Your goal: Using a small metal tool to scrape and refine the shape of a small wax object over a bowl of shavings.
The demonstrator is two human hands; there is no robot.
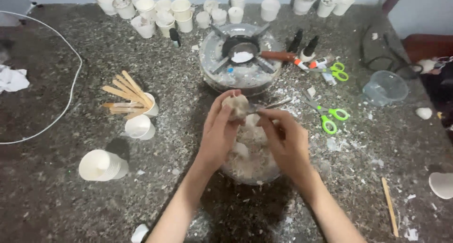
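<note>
Left hand (221, 129) grips lumpy beige cast (235, 105).

speckled stone table (56, 191); paper cups (163, 12); green scissors (330, 116); wooden sticks (125, 94); glass bowl (250, 170)

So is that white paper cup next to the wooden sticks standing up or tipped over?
Tipped over. The paper cup lies on its side on the table, its open mouth facing the camera, below the wooden sticks.

Counter (56, 186): dark speckled stone, matt, dusted with white flakes. Lump (236, 106) in the left hand (219, 134): pale, rough, chalky. Bowl (271, 177): clear, smeared plastic or glass. Sticks (125, 94): bare light wood. Cups (101, 165): white matt paper. Scissors (328, 115): grey metal blades, glossy green plastic handles.
</note>
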